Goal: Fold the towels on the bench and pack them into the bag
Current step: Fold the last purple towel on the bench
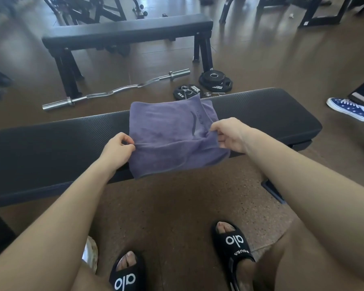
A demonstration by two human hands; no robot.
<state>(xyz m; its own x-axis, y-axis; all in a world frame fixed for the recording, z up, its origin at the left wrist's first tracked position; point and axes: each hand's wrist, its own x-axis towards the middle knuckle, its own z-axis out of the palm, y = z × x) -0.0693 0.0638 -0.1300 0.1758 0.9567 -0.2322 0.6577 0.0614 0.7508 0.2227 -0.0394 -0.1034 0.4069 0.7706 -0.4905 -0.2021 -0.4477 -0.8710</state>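
- Towel (172, 135): purple cloth at the centre of the frame, lying across the near bench (261, 114) with its lower edge hanging past the bench's front side; it appears already doubled at least once, with a flap turned over along its right part
- Left hand (118, 150): left of centre, thumb and fingers pinched together on the towel's left edge, cloth clamped between them
- Right hand (231, 135): right of centre, fingers closed on the towel's right edge, gathering a small pleat of fabric
- Both hands hold opposite edges at about the same height, the cloth between them slack and wrinkled, not pulled flat
- Progress, as a judgement: folding of this towel is under way but unfinished; a further fold and a smoothing seem to remain before it is compact enough to pack
- Bag: not identifiable anywhere in the frame, so packing is judged not begun; no other towel is in view either, and how many remain cannot be told
- Background, upper half of the frame: second bench (126, 28), curl bar (116, 89) and weight plates (214, 80) on the floor, all well apart from the towel
- Lower frame: the person's feet in black slides (233, 242)
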